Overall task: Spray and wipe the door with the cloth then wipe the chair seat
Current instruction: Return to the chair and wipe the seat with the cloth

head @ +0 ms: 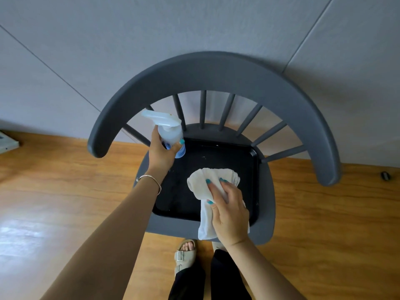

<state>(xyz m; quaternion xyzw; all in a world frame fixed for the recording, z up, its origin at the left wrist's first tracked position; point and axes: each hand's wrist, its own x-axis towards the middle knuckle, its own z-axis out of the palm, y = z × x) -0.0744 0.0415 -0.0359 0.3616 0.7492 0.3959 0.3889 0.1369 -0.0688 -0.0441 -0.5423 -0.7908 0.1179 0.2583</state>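
Observation:
A grey chair with a curved spindle back stands below me, and its black seat pad fills the middle of the view. My right hand presses a white cloth flat on the pad's front right part. My left hand holds a translucent spray bottle upright above the pad's back left corner, nozzle pointing left. No door is identifiable in the view.
A pale grey panelled wall rises right behind the chair. Wooden floor spreads to both sides. My sandalled foot stands at the seat's front edge. A small dark object lies on the floor at the right.

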